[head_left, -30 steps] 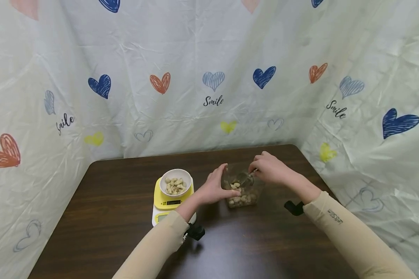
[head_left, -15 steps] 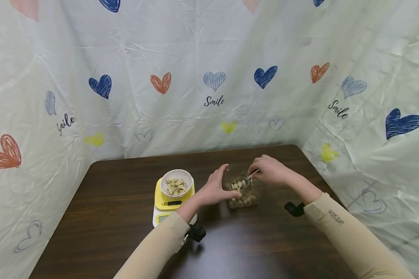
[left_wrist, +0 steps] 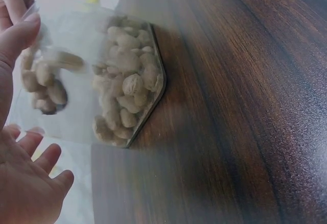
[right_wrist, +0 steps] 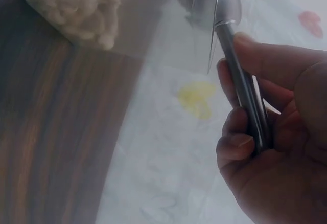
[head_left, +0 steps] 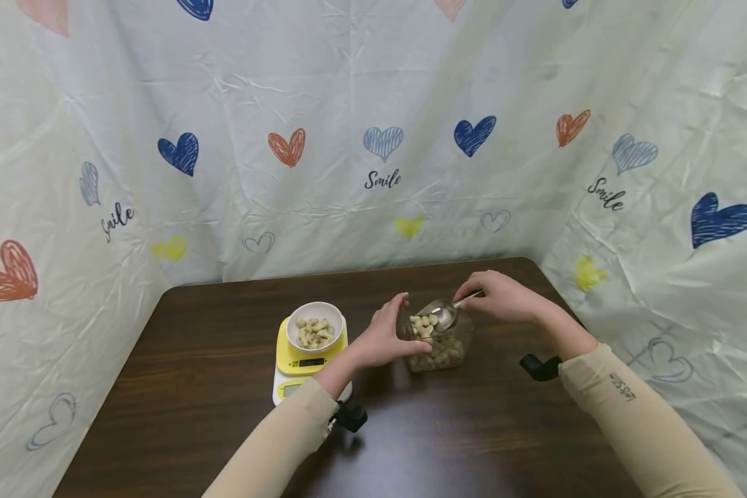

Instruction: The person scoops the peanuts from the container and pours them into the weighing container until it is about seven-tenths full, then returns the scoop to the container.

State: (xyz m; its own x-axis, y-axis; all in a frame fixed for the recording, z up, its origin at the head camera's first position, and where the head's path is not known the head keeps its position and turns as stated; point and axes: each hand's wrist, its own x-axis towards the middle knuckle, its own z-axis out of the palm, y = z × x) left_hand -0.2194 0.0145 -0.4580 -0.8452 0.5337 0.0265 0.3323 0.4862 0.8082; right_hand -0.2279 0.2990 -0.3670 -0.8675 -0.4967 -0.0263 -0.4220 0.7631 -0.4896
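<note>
In the head view, a clear plastic container (head_left: 457, 349) of unshelled peanuts stands on the table. My left hand (head_left: 382, 339) holds its left end, thumb across the front and fingers spread toward the far side. My right hand (head_left: 498, 294) grips the handle of a metal scoop (head_left: 446, 315), tilted over the container's opening. Peanuts (head_left: 422, 324) lie at the scoop's mouth. The left wrist view shows a raised clump of peanuts (left_wrist: 48, 83) above the heap (left_wrist: 125, 75). In the right wrist view, fingers and thumb wrap the scoop handle (right_wrist: 242, 88).
Left of the container, a yellow and white kitchen scale (head_left: 299, 363) bears a white bowl (head_left: 338, 319) with peanuts inside. My left forearm partly covers the scale's front. A heart-printed sheet (head_left: 324, 200) hangs behind and beside the dark wooden table (head_left: 211, 360).
My right hand has drawn the scoop up and to the right out of the heap, now with peanuts at its mouth. My left hand, the container and the scale hold their places.
</note>
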